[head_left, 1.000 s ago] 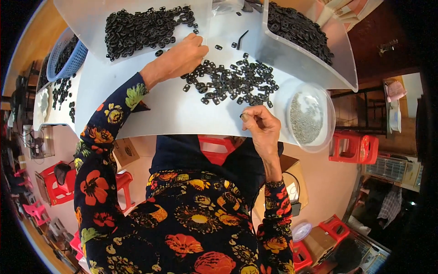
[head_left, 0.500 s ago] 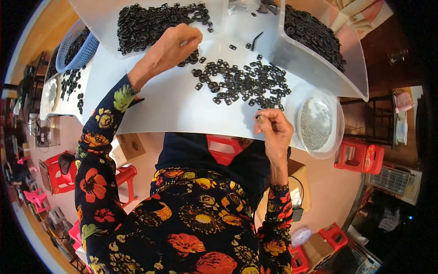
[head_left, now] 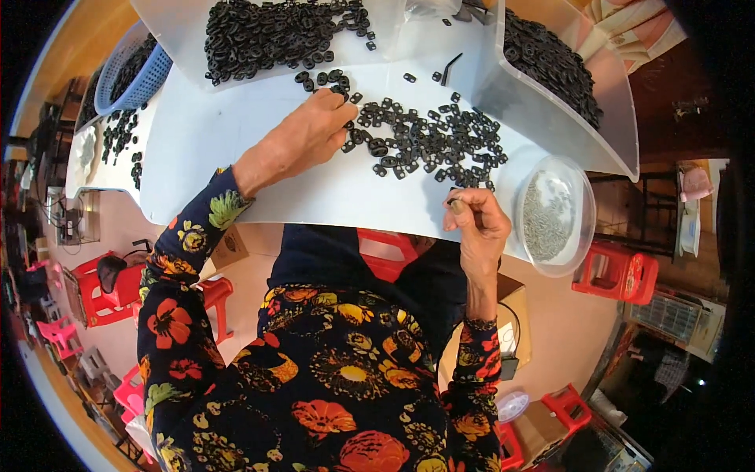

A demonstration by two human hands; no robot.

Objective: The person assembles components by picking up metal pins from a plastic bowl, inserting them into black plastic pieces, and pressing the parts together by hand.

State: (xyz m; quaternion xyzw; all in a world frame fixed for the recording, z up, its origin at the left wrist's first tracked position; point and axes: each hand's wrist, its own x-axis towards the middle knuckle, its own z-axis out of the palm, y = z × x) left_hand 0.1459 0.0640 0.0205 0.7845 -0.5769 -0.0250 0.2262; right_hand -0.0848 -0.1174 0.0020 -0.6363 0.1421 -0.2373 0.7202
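Note:
Small black plastic pieces with holes [head_left: 429, 141] lie in a loose heap on the white table [head_left: 212, 157]. At the heap's left edge my left hand [head_left: 303, 138] is closed, fingers bent and tips together; whatever they grip is hidden. A few more black pieces [head_left: 322, 79] lie just beyond its knuckles. By the table's near edge, my right hand [head_left: 478, 224] pinches with thumb and forefinger, and a small dark bit shows at the tips. To its right stands a clear round tub [head_left: 588, 216] holding many tiny silvery parts [head_left: 546, 220].
Two translucent bins full of black pieces stand at the far side, one left [head_left: 169, 39] and one right [head_left: 550, 118]. A thin black tool [head_left: 451, 69] lies between them. A blue basket [head_left: 149, 82] is at far left. Red stools [head_left: 617, 271] stand on the floor.
My left hand has come down from beside the far left bin to the left edge of the heap. The right hand keeps its pinch in nearly the same place.

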